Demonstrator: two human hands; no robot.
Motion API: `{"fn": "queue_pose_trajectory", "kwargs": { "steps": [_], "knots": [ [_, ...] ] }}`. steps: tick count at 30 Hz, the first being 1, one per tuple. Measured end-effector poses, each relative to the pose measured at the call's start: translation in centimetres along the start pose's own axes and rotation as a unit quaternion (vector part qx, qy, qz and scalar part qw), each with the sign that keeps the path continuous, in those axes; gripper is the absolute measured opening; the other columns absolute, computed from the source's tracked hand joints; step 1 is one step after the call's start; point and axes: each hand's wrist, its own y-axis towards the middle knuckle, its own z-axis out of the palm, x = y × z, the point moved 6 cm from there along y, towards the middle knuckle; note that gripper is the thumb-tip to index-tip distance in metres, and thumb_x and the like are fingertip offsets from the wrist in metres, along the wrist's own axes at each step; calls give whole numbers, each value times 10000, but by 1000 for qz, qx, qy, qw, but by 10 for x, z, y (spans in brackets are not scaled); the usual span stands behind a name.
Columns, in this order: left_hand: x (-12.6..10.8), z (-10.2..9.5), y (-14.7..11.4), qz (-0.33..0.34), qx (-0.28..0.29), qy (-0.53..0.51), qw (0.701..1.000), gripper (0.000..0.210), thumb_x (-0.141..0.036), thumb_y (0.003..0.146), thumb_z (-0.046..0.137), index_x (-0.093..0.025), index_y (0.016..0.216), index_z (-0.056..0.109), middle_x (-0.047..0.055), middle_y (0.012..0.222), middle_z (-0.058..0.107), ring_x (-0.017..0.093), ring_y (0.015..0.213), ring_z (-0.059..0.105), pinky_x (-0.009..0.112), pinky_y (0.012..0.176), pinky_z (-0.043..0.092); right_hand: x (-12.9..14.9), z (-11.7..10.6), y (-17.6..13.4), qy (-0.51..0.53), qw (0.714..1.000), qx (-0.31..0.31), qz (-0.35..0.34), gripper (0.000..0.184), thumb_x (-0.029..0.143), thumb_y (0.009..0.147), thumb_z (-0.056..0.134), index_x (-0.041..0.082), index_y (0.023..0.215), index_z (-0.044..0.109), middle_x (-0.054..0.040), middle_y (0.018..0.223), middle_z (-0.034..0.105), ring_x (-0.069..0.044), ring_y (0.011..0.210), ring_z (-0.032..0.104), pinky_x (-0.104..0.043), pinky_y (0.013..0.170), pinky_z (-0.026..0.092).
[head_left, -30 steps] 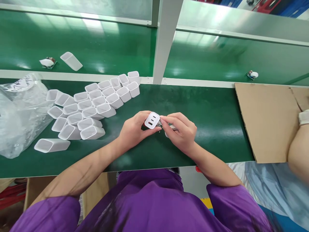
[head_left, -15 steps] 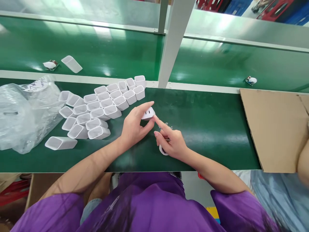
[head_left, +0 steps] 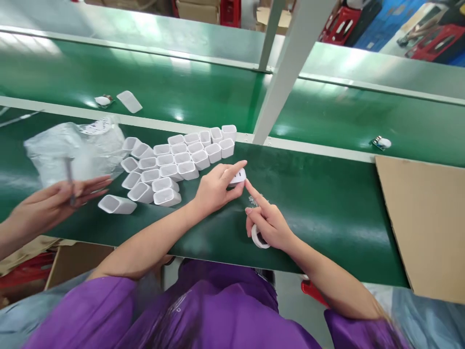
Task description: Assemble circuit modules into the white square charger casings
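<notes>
My left hand (head_left: pixel 217 191) grips a small white charger piece (head_left: pixel 238 178) with dark slots in its face, between thumb and fingers. From the right, my right hand (head_left: pixel 269 222) touches the edge of that piece with its outstretched index fingertip; the remaining fingers are loosely curled around nothing I can see. Just below my right hand a white ring (head_left: pixel 259 240), resembling a tape roll, rests on the green bench, partly covered by the hand. Tiny clear bits (head_left: pixel 253 199) lie beside the index finger. Left of my hands stand rows of open white plastic sleeves (head_left: pixel 170 170).
A clear plastic bag (head_left: pixel 78 148) lies at left, with a co-worker's hand (head_left: pixel 60 198) before it holding a thin, blurred tool. Cardboard (head_left: pixel 423 223) covers the right end. A metal post (head_left: pixel 290 72) rises behind. Small circuit parts (head_left: pixel 381 142) sit on the rear ledge.
The view has shifted, so the bench appears lower and further right. A co-worker's hand with a thin tool has come in at left. My hands keep the same hold on the charger piece.
</notes>
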Motion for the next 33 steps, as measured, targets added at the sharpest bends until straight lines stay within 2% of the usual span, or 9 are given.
{"fn": "queue_pose_trajectory", "kwargs": {
  "steps": [3,8,11,20,26,33],
  "knots": [
    [-2,3,-1,33,0,39,999,366,-340,924,480,-201,1233,620,42,965,716,132,850,664,213,693,528,-4,-4,-1,-11,1000,11,24,673,364,969,381,99,1555,180,60,520,590,-136,388,485,-216,430,408],
    [5,19,0,37,86,98,991,415,-418,917,487,-228,1262,617,26,954,732,141,861,678,201,613,518,-12,-13,0,-46,998,5,49,733,504,989,387,63,1545,204,31,513,578,-155,416,465,-237,422,351],
    [6,23,1,38,109,105,988,414,-411,920,477,-223,1261,619,27,956,734,139,850,679,199,605,519,-12,-15,-1,-60,996,-17,60,750,540,984,395,70,1541,222,35,515,567,-150,432,443,-238,464,366],
    [5,26,0,65,117,101,986,389,-407,907,493,-209,1210,636,18,892,734,136,797,680,208,579,521,-9,-15,-2,-98,992,-18,73,737,591,971,411,90,1506,337,36,519,552,-169,459,449,-267,527,405],
    [6,28,0,70,119,106,985,364,-409,892,514,-206,1160,654,14,821,717,143,760,678,216,536,490,-14,-18,-1,-96,992,-50,60,768,659,923,469,138,1483,406,36,502,537,-165,430,434,-251,474,410],
    [6,27,1,54,114,96,987,389,-449,912,469,-207,1146,664,-1,778,711,149,736,677,229,497,440,-18,-18,-2,-91,992,-46,73,865,691,901,514,97,1506,348,28,515,532,-164,444,407,-245,457,402]
  ]
}}
